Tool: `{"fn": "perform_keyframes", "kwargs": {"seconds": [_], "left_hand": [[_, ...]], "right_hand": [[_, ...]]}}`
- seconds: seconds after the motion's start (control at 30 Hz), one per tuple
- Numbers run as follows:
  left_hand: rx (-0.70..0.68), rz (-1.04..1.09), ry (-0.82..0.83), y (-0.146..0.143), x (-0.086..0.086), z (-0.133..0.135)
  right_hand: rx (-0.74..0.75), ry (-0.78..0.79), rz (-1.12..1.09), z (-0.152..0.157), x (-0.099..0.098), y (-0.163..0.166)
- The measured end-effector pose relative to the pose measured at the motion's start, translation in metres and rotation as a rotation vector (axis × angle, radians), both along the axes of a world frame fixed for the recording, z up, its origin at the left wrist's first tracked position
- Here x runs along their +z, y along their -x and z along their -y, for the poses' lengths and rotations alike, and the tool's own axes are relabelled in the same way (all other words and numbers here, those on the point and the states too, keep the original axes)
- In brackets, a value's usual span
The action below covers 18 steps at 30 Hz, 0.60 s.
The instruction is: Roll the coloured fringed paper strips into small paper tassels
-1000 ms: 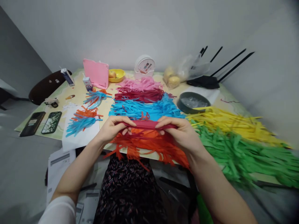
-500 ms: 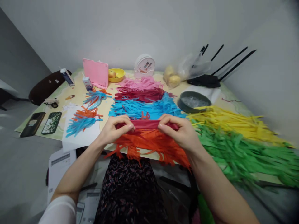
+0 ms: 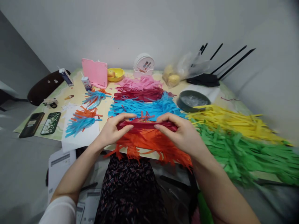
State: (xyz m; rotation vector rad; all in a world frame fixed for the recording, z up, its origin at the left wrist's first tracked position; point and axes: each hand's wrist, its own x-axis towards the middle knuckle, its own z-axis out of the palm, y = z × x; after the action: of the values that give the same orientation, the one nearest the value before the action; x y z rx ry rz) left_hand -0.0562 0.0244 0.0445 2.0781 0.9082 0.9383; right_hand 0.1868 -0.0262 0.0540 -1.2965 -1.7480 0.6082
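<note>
A dark red strip of tissue paper point(image 3: 143, 124) is stretched level between my hands. My left hand point(image 3: 115, 130) pinches its left part between thumb and fingers. The right part is pinched the same way by my right hand point(image 3: 181, 130); the strip's far ends are partly hidden in the fingers. Below the hands lies orange fringed tissue paper point(image 3: 151, 140), hanging a little over the table edge. Blue fringe point(image 3: 142, 107) lies just beyond, then dark red fringe point(image 3: 140, 94) and pink fringe point(image 3: 140, 83). Finished-looking blue and orange tassels point(image 3: 81, 124) rest at the left on white paper point(image 3: 74, 141).
Yellow fringe point(image 3: 229, 121) and green fringe point(image 3: 243, 152) spread at the right. Behind them stand a dark round tin point(image 3: 192, 108), a bag of yellow fruit point(image 3: 173, 79) and a black router point(image 3: 203, 80). Two phones point(image 3: 50, 123), a pink stand point(image 3: 94, 73) and a yellow bowl point(image 3: 119, 74) are at left.
The dark red strip looks narrower and more folded between my fingers, and it sits slightly lower. Both hands keep their pinch, with the right thumb shifted a little to the left.
</note>
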Motion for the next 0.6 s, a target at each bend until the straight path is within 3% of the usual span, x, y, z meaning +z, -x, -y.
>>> {"fn": "perform_keyframes", "kwargs": {"seconds": [0.1,0.27,0.43,0.6], "left_hand": [[0.024,0.055,0.140,-0.004,-0.001,0.002],[-0.089,0.368,0.471,-0.009,-0.003,0.005],[-0.052,0.437,0.433,-0.010,-0.011,0.002],[-0.039,0.480,0.362,-0.008,-0.017,-0.001]], "right_hand": [[0.013,0.031,-0.065,0.001,0.000,0.001],[0.040,0.094,-0.249,0.001,-0.008,0.004],[0.044,0.105,-0.471,-0.002,-0.021,0.005],[0.110,0.087,-0.532,-0.007,-0.027,0.004]]}}
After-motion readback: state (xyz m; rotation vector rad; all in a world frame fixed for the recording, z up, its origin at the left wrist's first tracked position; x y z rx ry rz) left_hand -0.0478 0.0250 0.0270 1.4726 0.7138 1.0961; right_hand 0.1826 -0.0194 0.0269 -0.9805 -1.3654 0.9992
